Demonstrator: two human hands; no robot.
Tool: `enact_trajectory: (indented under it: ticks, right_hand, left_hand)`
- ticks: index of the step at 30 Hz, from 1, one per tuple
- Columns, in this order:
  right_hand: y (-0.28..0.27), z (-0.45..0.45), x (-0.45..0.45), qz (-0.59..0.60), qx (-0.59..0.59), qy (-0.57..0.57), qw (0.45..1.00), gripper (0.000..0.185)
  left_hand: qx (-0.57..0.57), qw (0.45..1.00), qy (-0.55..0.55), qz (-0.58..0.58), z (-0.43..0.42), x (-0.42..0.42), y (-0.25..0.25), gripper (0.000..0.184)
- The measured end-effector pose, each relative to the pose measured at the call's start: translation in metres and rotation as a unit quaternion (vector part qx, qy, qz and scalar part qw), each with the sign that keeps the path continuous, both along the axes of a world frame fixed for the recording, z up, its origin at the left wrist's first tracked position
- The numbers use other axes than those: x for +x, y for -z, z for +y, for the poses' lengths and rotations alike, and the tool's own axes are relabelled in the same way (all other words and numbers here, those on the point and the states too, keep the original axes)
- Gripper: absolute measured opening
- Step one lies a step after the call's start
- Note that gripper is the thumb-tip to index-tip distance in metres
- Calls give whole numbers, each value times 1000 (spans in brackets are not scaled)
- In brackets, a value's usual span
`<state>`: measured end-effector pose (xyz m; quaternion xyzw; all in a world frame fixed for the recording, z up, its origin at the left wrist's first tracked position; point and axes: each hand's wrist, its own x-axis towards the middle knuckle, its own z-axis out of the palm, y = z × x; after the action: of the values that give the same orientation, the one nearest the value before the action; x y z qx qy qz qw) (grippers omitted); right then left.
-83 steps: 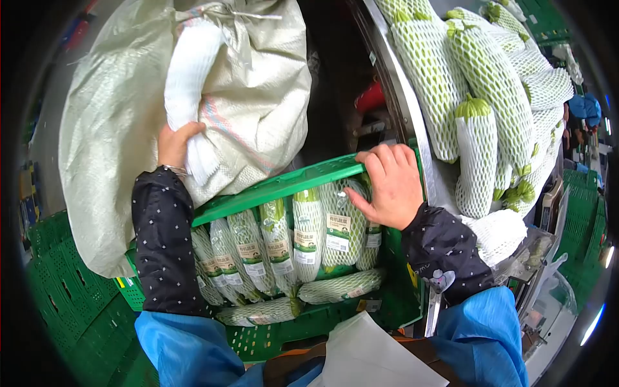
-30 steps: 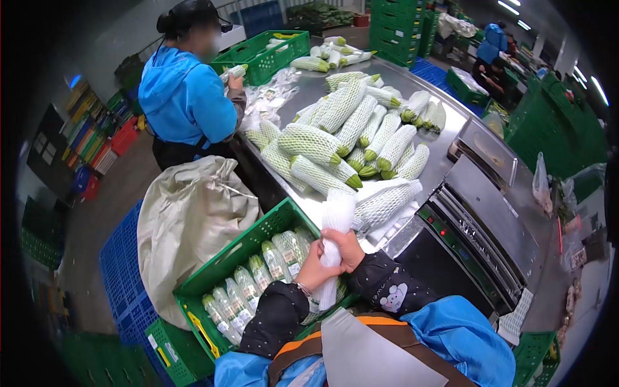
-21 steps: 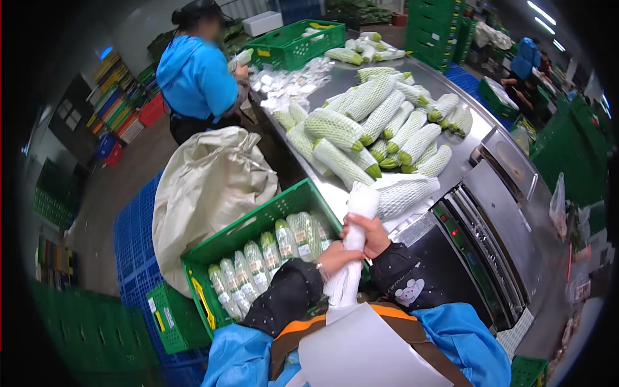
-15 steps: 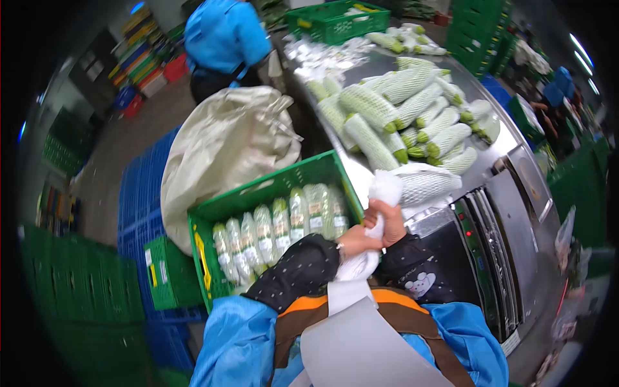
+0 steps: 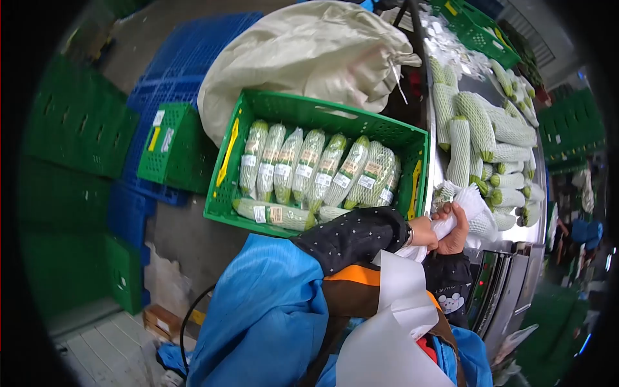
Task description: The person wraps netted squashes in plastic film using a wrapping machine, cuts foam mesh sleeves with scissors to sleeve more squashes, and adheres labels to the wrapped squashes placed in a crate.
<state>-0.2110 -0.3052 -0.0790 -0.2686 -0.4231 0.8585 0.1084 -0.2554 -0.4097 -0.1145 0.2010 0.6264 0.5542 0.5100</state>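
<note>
My left hand (image 5: pixel 422 233), with a band at the wrist, is closed around the lower part of a bunched white foam net sleeve (image 5: pixel 465 205). My right hand (image 5: pixel 455 233) grips the same sleeve just beside it. To the left, a green crate (image 5: pixel 316 106) holds several long green gourds (image 5: pixel 311 161) in netting and clear wrap with labels; one wrapped gourd (image 5: pixel 274 215) lies crosswise along the near side. Beyond my hands, several netted gourds (image 5: pixel 478 126) are piled on the metal table (image 5: pixel 440 169).
A large pale sack (image 5: pixel 303 51) stands behind the crate. A black wrapping machine (image 5: pixel 493 284) with a red light is at my right. Blue pallets (image 5: pixel 187 51), a smaller green crate (image 5: pixel 177 145) and stacked green crates (image 5: pixel 77 116) are at left. White paper (image 5: pixel 387 342) hangs before my chest.
The view has swung left, so the crate sits nearer the middle and the table has shifted right. Both hands still grip the white sleeve. The co-worker in blue has mostly left the view.
</note>
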Motion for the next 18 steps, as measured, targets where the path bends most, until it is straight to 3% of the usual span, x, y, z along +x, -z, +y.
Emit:
enact_trajectory:
  ticks: [3,9,12,18]
  right_hand:
    - [5,4,-4,55,-26,-73,995,19]
    - [9,-15,-22,19,0,-51,999,19]
    - [8,-24,-29,4,-6,-39,999,18]
    - [18,-24,-27,-16,-39,-30,999,17]
  left_hand:
    - [34,999,0,-37,-6,-5,5,34]
    - [5,1000,-6,-19,-28,-22,2,28]
    - [26,998,-11,-57,-27,-24,18,36]
    - [22,996,-14,-89,-31,-23,26,24]
